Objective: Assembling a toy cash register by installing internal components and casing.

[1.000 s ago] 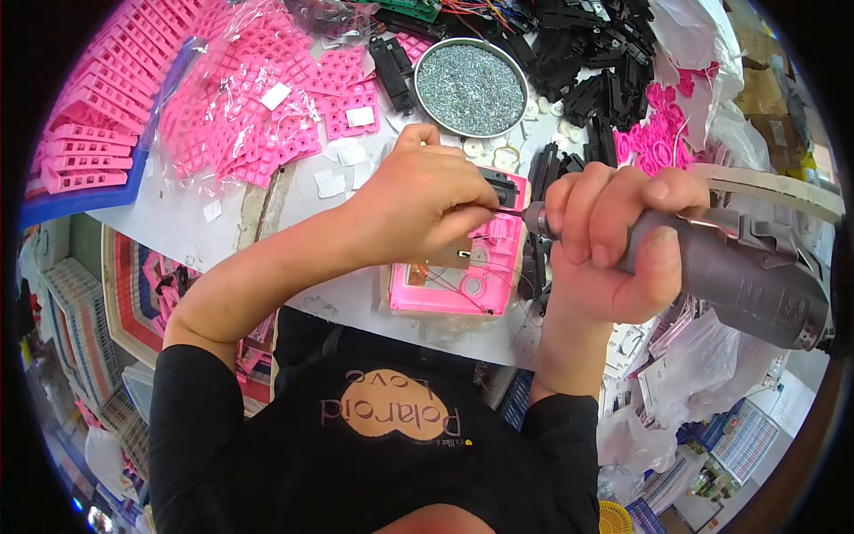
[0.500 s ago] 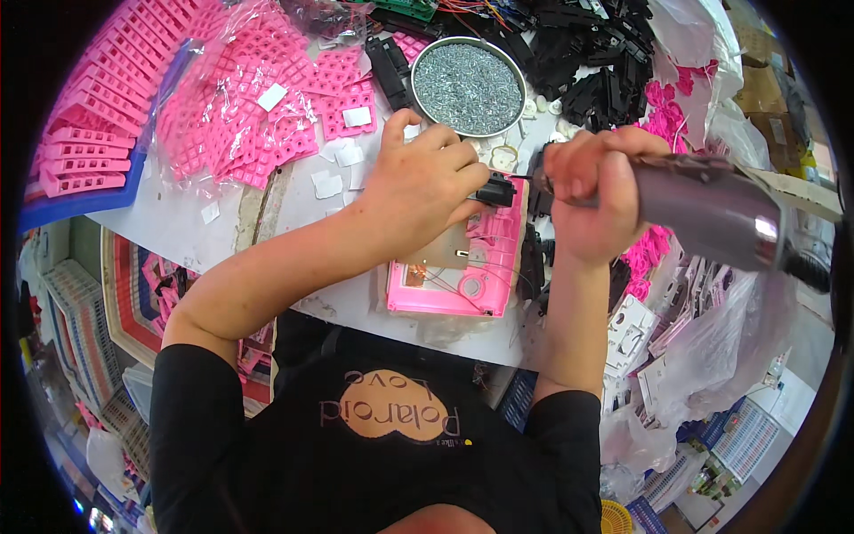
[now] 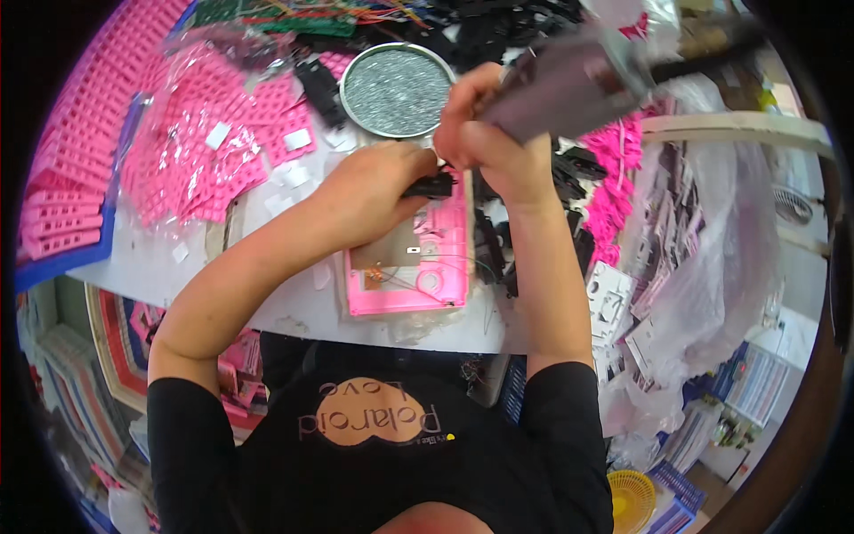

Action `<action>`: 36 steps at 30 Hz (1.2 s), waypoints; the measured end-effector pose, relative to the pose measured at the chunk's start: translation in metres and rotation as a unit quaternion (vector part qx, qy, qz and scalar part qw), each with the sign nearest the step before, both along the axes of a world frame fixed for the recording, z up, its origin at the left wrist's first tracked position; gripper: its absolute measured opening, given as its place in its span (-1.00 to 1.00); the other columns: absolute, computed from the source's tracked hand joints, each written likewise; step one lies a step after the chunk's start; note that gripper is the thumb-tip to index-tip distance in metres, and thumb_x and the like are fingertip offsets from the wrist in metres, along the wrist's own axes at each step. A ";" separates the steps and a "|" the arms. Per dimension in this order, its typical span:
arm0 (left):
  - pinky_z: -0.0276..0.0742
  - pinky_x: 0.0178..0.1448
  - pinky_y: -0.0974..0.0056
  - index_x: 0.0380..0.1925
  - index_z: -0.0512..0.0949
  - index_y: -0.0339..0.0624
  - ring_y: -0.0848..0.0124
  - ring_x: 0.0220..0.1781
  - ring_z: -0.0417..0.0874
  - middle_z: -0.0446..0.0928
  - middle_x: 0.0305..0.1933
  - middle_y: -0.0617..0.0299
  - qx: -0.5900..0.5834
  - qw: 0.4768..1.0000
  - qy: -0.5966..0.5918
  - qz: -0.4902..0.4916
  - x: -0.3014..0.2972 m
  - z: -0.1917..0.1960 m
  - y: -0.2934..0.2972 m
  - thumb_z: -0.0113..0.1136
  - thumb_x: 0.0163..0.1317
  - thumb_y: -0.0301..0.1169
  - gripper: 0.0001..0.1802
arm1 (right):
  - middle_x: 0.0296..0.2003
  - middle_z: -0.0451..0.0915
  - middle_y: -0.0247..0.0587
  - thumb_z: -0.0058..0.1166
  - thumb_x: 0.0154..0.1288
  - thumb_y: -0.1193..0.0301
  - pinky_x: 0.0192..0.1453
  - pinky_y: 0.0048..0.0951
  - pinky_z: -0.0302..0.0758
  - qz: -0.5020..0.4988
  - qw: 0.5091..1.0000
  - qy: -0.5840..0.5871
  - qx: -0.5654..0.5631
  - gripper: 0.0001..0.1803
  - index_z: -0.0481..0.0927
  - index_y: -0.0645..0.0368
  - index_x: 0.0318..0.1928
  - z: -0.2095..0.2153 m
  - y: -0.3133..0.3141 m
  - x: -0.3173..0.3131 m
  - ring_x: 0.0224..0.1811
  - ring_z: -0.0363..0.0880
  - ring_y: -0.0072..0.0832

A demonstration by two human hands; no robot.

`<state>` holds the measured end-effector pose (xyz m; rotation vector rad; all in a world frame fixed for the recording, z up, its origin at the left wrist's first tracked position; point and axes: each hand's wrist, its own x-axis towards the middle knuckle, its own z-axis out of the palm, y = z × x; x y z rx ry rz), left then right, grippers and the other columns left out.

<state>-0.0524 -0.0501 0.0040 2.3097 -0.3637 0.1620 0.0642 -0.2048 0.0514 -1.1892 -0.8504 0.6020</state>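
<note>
A grey electric screwdriver (image 3: 556,89) is gripped in my right hand (image 3: 503,156), blurred by motion, its body slanting up to the right. Its tip is hidden behind my fingers, close to my left hand. My left hand (image 3: 378,191) has its fingers closed around a small black plastic part (image 3: 433,185) at the upper end of a pink plastic housing (image 3: 452,289). Inside that housing lie a brownish flat plate (image 3: 387,251), thin wires and a round pink ring. Just beyond both hands stands a round dish (image 3: 345,105) full of small metal screws (image 3: 396,89).
Bagged pink parts (image 3: 191,133) and a blue tray (image 3: 105,240) of pink pieces lie on the left. Black parts (image 3: 583,165), bright pink pieces (image 3: 614,178) and clear plastic bags (image 3: 712,267) crowd the right. Green circuit boards (image 3: 276,18) with wires are at the back.
My right hand and the screwdriver have moved up and left, nearer my left hand, and the tool's rear has swung upward. The whole view has shifted slightly. My left hand keeps the black part.
</note>
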 end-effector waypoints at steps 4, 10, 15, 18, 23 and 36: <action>0.57 0.09 0.04 -0.11 0.54 -0.22 -0.03 0.06 0.62 0.59 0.08 -0.02 0.042 0.998 -0.044 0.036 -0.022 0.045 0.018 0.34 0.11 -0.48 -0.67 | -0.21 0.72 -0.10 0.22 0.34 -0.08 -0.05 -0.20 0.65 -0.154 0.978 0.106 0.096 -0.32 0.56 0.23 0.19 0.010 -0.041 0.059 -0.22 0.68 -0.28; 0.43 0.31 0.15 -0.03 0.52 -0.26 0.18 0.24 0.58 0.56 0.20 -0.02 0.027 0.988 0.037 0.148 -0.164 0.134 0.149 0.23 0.06 -0.70 -0.58 | -0.27 0.76 0.13 0.33 0.17 0.06 0.01 -0.11 0.64 -0.424 0.664 -0.310 -0.532 -0.54 0.78 0.26 -0.22 -0.014 -0.222 0.191 -0.18 0.77 -0.05; 0.47 0.29 0.05 0.06 0.50 -0.28 -0.05 0.13 0.59 0.55 0.08 -0.12 0.223 0.835 0.404 0.300 -0.295 0.111 0.198 0.31 -0.10 -0.65 -0.41 | -0.27 0.74 0.16 0.30 0.11 0.12 0.04 -0.06 0.63 -0.350 0.561 -0.313 -0.682 -0.58 0.79 0.22 -0.20 -0.039 -0.196 0.181 -0.15 0.75 0.02; 0.44 0.31 -0.05 0.18 0.49 -0.24 -0.13 0.15 0.57 0.55 0.18 -0.11 0.278 0.893 0.254 0.245 -0.316 0.095 0.188 0.43 -0.07 -0.50 -0.30 | -0.27 0.74 0.14 0.28 0.09 0.16 0.05 -0.07 0.62 -0.351 0.560 -0.351 -0.663 -0.63 0.80 0.19 -0.21 -0.047 -0.198 0.178 -0.14 0.75 -0.01; 0.48 0.25 -0.02 0.09 0.55 -0.24 -0.01 0.16 0.59 0.57 0.17 -0.05 0.140 0.970 0.156 0.120 -0.212 0.076 0.099 0.44 0.02 -0.49 -0.44 | -0.32 0.75 0.01 0.20 0.16 0.43 -0.06 -0.15 0.62 -0.396 0.629 -0.411 -0.528 -0.82 0.76 0.19 -0.24 0.007 -0.192 0.099 -0.20 0.75 -0.07; 0.18 0.50 -0.14 0.22 0.51 -0.26 0.12 0.39 0.38 0.45 0.29 0.06 0.188 0.976 -0.057 -0.090 -0.101 -0.016 -0.025 0.39 0.06 0.05 -0.20 | -0.38 0.57 -0.16 0.23 0.02 0.52 -0.18 -0.20 0.54 -0.082 0.788 -0.509 -0.338 -0.85 0.62 0.14 -0.33 -0.034 -0.051 -0.085 -0.28 0.59 -0.18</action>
